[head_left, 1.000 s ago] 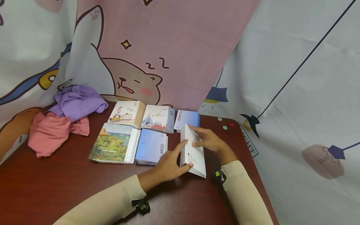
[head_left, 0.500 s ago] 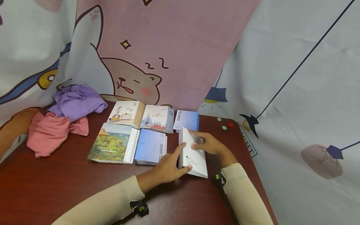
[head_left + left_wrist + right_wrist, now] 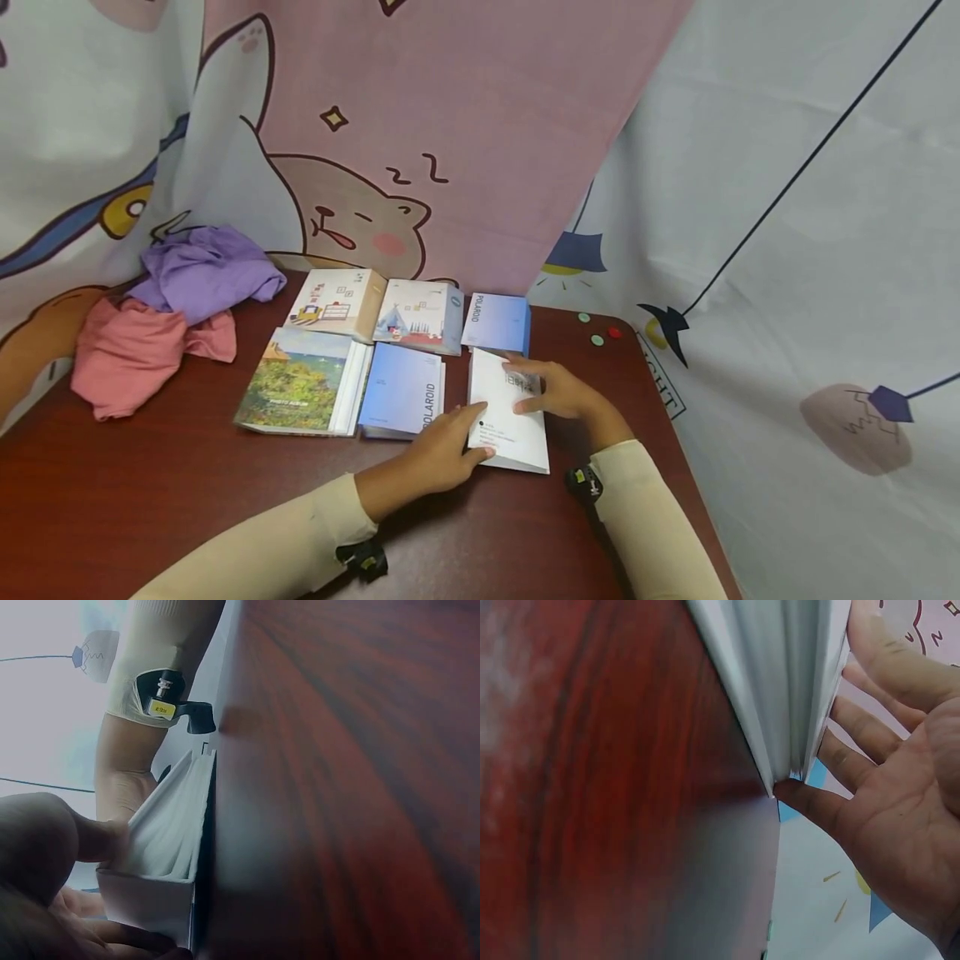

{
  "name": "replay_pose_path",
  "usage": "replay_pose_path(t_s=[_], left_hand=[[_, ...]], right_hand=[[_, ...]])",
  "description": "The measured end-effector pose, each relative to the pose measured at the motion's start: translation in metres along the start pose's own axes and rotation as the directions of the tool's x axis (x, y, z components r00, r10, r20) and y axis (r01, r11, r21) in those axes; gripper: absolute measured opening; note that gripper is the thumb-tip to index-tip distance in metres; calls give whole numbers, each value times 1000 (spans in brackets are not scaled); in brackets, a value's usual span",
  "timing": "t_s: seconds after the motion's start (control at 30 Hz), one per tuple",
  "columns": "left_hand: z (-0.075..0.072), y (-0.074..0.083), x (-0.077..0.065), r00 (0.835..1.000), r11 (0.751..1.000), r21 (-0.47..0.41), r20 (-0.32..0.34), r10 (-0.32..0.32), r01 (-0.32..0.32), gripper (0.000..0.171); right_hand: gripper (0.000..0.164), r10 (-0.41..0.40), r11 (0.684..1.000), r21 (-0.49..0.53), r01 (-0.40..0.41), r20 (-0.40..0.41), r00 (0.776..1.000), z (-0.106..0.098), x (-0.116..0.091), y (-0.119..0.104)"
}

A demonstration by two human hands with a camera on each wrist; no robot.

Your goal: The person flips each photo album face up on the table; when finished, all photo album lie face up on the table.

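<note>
A white photo album (image 3: 517,433) with dark print on its cover lies nearly flat on the table. My left hand (image 3: 435,454) holds its spine side, thumb on the cover; in the left wrist view the album's fingers-side spine (image 3: 146,904) and the page ends face the camera. My right hand (image 3: 564,393) rests at the far right part of the album, thumb and fingers over the cover. In the right wrist view those fingers (image 3: 866,727) are fairly straight along the cover, one fingertip touching the corner by the page edges (image 3: 780,682).
Left of the album lie a blue POLAROID album (image 3: 400,387) and a landscape photo album (image 3: 303,375). Behind are two illustrated albums (image 3: 333,304) and another blue one (image 3: 497,321). Purple cloth (image 3: 210,271) and pink cloth (image 3: 127,354) lie at left, small discs (image 3: 597,340) at right.
The white album has tipped from a raised, tilted stance down to nearly flat, its cover turning upward. Both hands have stayed on it, the left shifting slightly left and lower.
</note>
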State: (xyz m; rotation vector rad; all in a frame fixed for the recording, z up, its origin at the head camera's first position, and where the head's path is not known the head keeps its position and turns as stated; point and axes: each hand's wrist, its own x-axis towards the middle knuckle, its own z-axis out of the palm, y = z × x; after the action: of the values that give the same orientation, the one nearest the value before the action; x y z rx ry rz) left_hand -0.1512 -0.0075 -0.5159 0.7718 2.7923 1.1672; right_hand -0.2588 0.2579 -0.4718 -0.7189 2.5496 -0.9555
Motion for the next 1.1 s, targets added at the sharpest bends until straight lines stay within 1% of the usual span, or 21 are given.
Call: replay_pose_path(t_s=[0.07,0.1,0.17,0.27,0.3,0.4,0.47,0.57,0.7,0.87,0.97,1.1], left_hand=[[6,-8,2,1000,999,51,3,-7,7,77],[2,-4,1,1000,999,47,14,-14,13,78],[-4,3,0,1000,996,89,25,-11,9,76],[-21,22,-4,999,990,143,33,-10,5,68],[-26,27,-5,1000,985,173,30,-6,0,66],[-33,32,-5,1000,962,273,8,3,-6,63],[-35,30,-3,1000,944,330,0,16,-15,63],[-36,26,0,999,921,388,21,28,-34,64],[-39,24,3,998,916,398,61,21,-44,67],[-44,23,1,998,897,439,70,8,-38,68],[-45,20,0,998,900,433,51,23,-43,69],[-45,14,-1,999,918,394,24,45,-51,70]], right_hand=[[79,5,1000,8,-5,0,1000,2,0,-1],[78,2,1000,8,-2,0,1000,2,-1,-1],[78,0,1000,13,0,-3,1000,4,-1,-3],[78,7,1000,20,-7,-12,1000,5,-1,-3],[78,11,1000,15,-10,-15,1000,6,-1,-3],[78,36,999,7,-36,-6,999,8,1,-3],[79,50,999,-5,-50,1,999,9,3,-3],[80,70,998,-8,-70,1,998,10,4,-3],[81,83,996,-15,-83,-12,996,9,5,-5],[81,61,998,-25,-61,-10,998,11,5,-9],[81,57,998,-30,-57,-11,998,13,7,-11],[81,47,998,-40,-47,-16,999,15,9,-11]])
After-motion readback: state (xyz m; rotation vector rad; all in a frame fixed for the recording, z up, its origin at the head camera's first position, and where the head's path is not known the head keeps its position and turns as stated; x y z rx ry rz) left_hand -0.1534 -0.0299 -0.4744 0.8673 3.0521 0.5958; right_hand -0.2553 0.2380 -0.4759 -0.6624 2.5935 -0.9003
